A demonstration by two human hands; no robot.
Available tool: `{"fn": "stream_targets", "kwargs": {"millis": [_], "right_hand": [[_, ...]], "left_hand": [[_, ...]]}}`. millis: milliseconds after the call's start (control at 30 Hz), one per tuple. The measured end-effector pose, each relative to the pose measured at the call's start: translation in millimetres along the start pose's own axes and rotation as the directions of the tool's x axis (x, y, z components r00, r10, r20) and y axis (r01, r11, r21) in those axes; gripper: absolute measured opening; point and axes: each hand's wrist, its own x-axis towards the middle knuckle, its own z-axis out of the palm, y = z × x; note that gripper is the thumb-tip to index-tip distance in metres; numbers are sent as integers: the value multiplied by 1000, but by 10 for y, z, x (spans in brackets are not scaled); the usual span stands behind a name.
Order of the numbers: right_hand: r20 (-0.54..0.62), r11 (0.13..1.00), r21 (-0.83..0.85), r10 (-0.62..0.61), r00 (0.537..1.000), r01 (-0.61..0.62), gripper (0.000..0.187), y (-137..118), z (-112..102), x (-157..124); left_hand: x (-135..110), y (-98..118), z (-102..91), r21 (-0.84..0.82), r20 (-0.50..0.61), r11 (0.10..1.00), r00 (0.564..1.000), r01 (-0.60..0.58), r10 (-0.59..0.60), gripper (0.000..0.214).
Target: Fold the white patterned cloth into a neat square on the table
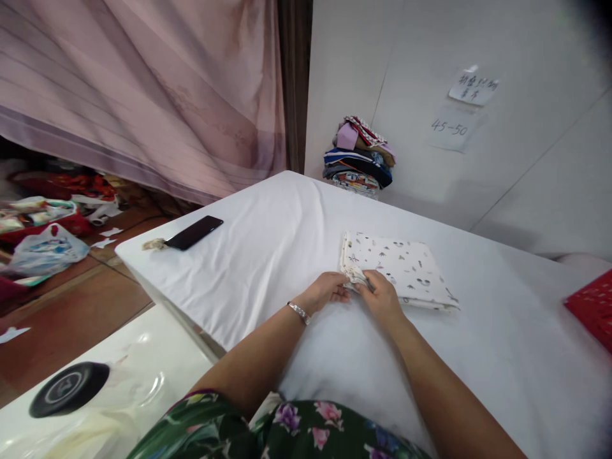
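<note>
A folded white cloth [406,264] printed with small dark motifs lies on the white-covered table [268,255] in front of me. Its near left corner is bunched up between my two hands. My left hand [327,290], with a bracelet on the wrist, has its fingers curled at that corner and pinches the edge. From the other side my right hand [380,296] grips the same corner between thumb and fingers. The fingertips of both hands are partly hidden by the fabric.
At the table's left stands a black phone [196,233] with a small charm. A stack of folded clothes [361,156] is by the wall at the back. Red fabric [593,309] lies at the right edge. A black round object [70,389] sits on a white surface lower left.
</note>
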Motion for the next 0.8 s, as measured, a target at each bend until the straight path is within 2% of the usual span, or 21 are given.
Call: {"fn": "stream_targets", "kwargs": {"millis": [267,467,633,800], "right_hand": [[-35,998,27,61,998,-60,11,-5,7,-4],[-192,998,46,47,980,-39,14,-14,13,-19],[-68,996,-57,-78,995,74,17,12,40,-26],[-51,999,-38,-39,998,37,15,18,40,-19]], "left_hand": [[-19,44,63,40,-60,999,998,30,-27,11],[2,4,89,130,-111,991,994,23,-9,15],[-17,6,74,89,-83,996,997,-5,12,11],[-75,47,23,58,25,998,1000,-9,7,19]]}}
